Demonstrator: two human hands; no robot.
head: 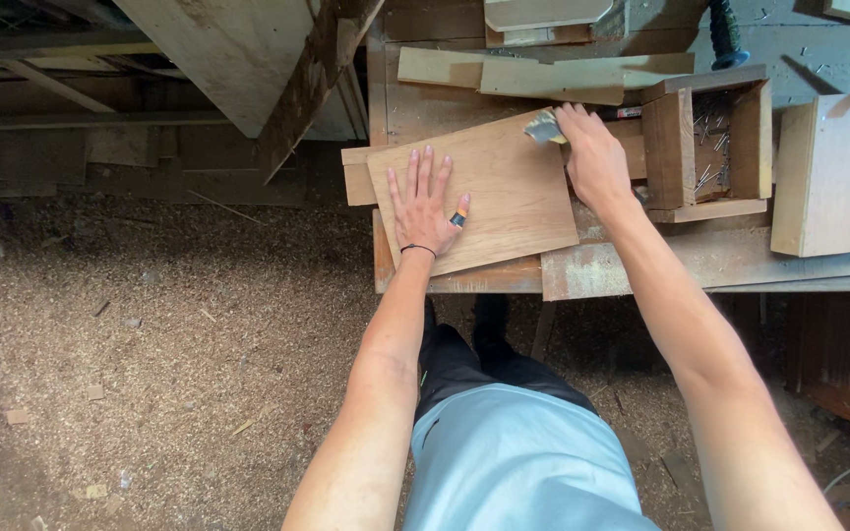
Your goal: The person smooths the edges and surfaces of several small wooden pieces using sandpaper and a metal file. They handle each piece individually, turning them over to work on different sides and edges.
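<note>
A flat wooden board point(479, 192) is laid slightly tilted near the front edge of the counter point(641, 267), over narrower planks. The left hand point(423, 208) is pressed flat on it, fingers spread, nothing grasped; a small orange and blue thing point(458, 218) is seen by the thumb. The right hand point(592, 157) is clenched on a small grey piece point(543, 127), maybe sandpaper, at the far right corner of the board. Just beside this hand an open wooden box point(708, 138) with nails is placed. Loose wood strips point(543, 77) are lying toward the back edge. A pale panel point(833, 175) is placed at the right. The floor point(150, 334) is covered with sawdust.
</note>
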